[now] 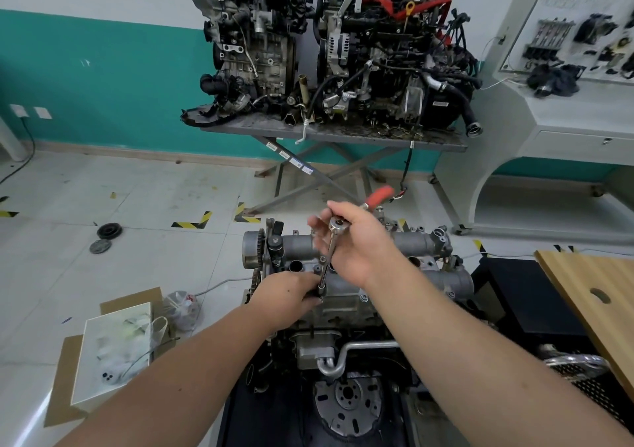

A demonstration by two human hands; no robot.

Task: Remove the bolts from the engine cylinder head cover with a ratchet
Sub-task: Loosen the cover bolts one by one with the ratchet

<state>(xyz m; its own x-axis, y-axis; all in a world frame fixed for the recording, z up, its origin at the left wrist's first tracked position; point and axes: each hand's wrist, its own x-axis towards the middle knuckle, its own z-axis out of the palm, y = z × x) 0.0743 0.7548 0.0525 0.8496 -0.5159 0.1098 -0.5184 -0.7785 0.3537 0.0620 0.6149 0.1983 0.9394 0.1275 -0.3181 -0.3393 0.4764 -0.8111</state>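
The cylinder head cover [346,285] sits on top of the engine directly below the camera, and everything here is placed from it. Above its middle, the right hand [356,240] holds the head of the ratchet [338,225], fingers [317,221] curled around it, while the red handle [379,196] sticks out behind the hand, away from the person. A long extension bar [327,257] runs steeply down from the ratchet head to the cover's near edge. There the left hand [291,295] grips the socket end of the bar, fingers wrapped around it. Left of the cover, on the floor, lies flattened cardboard [68,378] with plastic bags.
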